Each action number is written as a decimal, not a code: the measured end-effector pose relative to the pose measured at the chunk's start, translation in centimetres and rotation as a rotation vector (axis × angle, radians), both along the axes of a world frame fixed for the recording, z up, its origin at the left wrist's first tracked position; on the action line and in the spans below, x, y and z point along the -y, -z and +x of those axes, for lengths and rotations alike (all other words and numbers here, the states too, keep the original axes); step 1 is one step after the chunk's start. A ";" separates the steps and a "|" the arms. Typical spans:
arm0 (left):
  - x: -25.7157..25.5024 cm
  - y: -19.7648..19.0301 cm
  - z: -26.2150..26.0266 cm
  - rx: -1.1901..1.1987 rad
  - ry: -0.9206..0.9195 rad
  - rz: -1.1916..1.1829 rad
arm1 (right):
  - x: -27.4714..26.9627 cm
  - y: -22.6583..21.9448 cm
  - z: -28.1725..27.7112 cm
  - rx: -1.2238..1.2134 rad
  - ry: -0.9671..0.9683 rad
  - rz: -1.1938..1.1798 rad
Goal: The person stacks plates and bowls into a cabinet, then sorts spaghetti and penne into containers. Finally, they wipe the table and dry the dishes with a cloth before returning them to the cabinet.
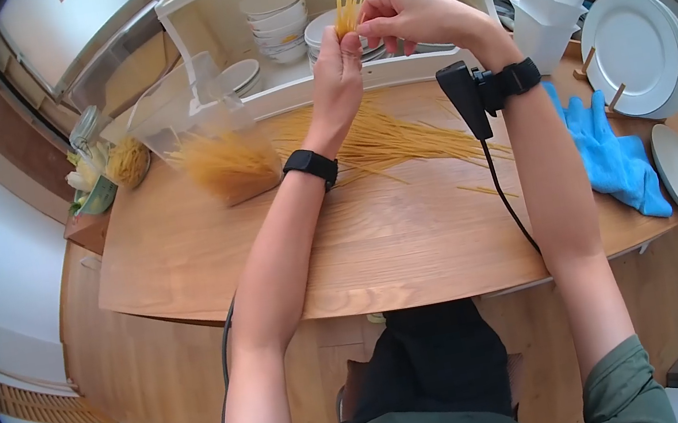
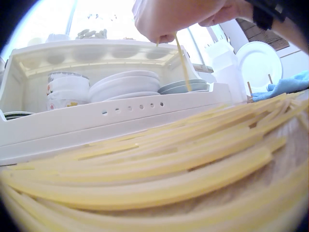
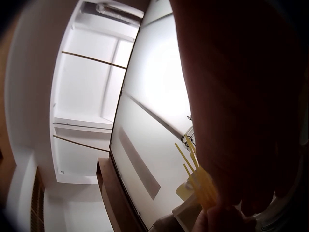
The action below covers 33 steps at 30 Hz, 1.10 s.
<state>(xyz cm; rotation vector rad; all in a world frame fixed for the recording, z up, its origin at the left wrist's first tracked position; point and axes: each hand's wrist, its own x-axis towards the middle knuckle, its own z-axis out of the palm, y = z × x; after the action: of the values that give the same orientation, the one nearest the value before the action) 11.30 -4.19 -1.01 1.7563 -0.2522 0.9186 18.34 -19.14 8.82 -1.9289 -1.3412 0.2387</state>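
My left hand point(image 1: 338, 73), raised above the table, grips a small bundle of long dry pasta strands point(image 1: 349, 13) whose tips fan out at the top. Close against that bundle is my right hand point(image 1: 414, 15), thumb and forefinger pinched together. In the left wrist view, a single pasta strand point(image 2: 183, 65) slants down from the right hand point(image 2: 188, 19). The bundle point(image 3: 205, 191) also shows beside the right hand in the right wrist view. Below, a loose pile of pasta point(image 1: 399, 143) spreads over the wooden table point(image 1: 381, 249).
A clear plastic container point(image 1: 154, 121) with pasta inside stands left of the pile. Behind is a white shelf point(image 1: 396, 72) with stacked bowls point(image 1: 276, 20) and plates. On the right are a blue glove point(image 1: 612, 152), upright white plates point(image 1: 630, 51) and a shallow dish point(image 1: 677, 168).
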 end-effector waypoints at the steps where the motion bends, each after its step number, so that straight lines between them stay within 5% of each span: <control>1: 0.0 0.1 0.0 0.006 0.008 0.009 | -0.2 0.1 0.0 0.014 0.004 0.020; 8: -0.1 0.5 0.0 -0.049 0.039 0.052 | -0.7 -0.2 -0.1 -0.021 0.028 0.331; 18: -0.3 -1.3 -1.6 -0.001 -0.075 0.094 | -1.3 -1.1 -2.1 0.000 -0.058 0.409; 23: -0.2 -6.3 -4.5 0.231 -0.035 -0.078 | -0.2 -2.8 -2.8 0.067 -0.068 0.588; 28: -2.3 -13.3 -9.1 0.369 -0.065 -0.104 | 0.6 -3.0 -2.5 0.138 -0.023 0.504; 33: -7.9 -16.0 -11.9 0.349 -0.149 -0.052 | 0.9 -2.5 -1.6 0.149 0.028 0.458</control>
<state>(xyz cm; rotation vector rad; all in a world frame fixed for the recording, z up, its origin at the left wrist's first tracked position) -0.58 3.74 15.01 1.5759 -0.3217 1.3297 16.74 -20.09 11.31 -1.5977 -1.3253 -0.2161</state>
